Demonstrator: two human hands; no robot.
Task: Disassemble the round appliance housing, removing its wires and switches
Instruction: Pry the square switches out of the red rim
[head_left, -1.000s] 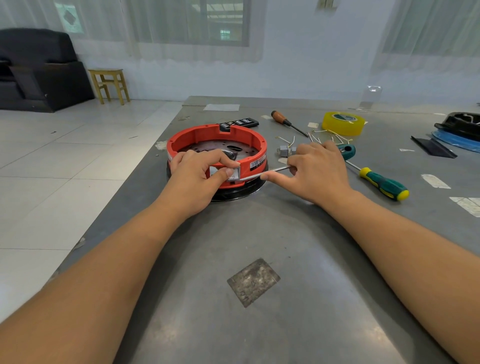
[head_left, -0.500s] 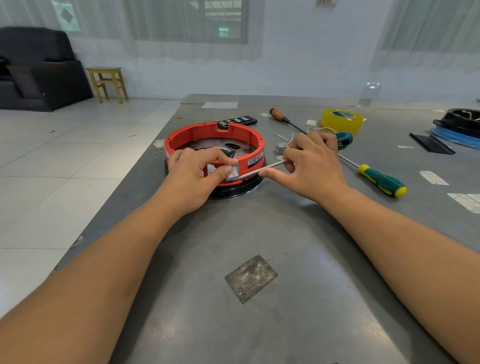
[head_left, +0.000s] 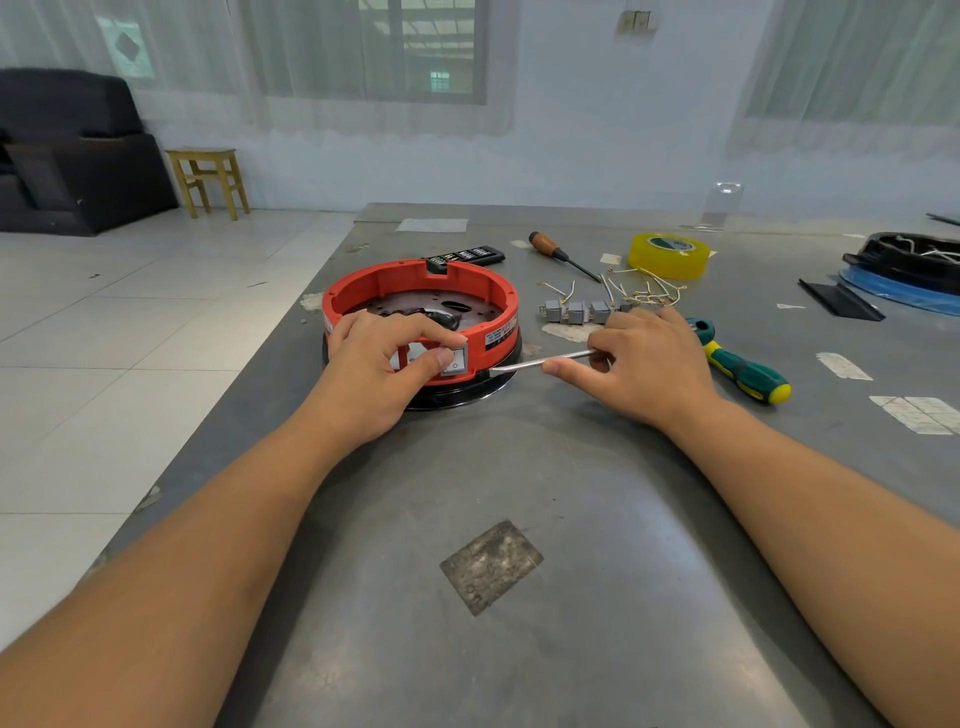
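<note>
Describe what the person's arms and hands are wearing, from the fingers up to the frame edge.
Nothing is worn. The left hand and the right hand are bare: no gloves, rings, watch or bands show. Both forearms are uncovered to the frame edge; no sleeve is in view.

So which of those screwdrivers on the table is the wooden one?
Start at the red housing near the table's left edge, then look behind it toward the yellow tape. The screwdriver lies between them, alone, with a brown handle and dark shaft; the other handles are green and yellow.
</note>
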